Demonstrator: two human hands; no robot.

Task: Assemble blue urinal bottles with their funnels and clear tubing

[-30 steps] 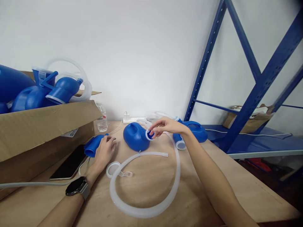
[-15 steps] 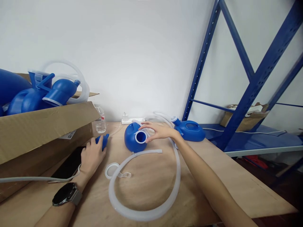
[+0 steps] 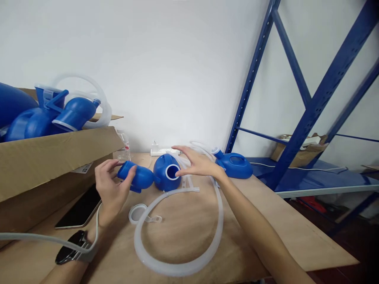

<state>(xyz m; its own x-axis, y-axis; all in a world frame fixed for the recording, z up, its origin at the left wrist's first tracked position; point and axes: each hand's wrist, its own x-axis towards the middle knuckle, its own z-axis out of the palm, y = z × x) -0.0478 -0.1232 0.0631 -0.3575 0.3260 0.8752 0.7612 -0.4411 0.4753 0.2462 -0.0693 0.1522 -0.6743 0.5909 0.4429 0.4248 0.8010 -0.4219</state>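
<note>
My left hand (image 3: pixel 109 185) grips the blue plastic funnel piece (image 3: pixel 136 177); my right hand (image 3: pixel 197 163), fingers spread, steadies the round blue plastic bottle (image 3: pixel 166 177), whose white-ringed mouth should stay facing the funnel.

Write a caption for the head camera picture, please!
Left hand holds a blue plastic funnel piece; right hand steadies a round blue plastic bottle.

Left hand (image 3: pixel 110 185) raised in a curled grip; right hand (image 3: pixel 197 163) spread flat.

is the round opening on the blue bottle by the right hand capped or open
Open. The blue bottle shows a white-rimmed round hole with dark inside and no cap; the right hand rests beside it.
</note>
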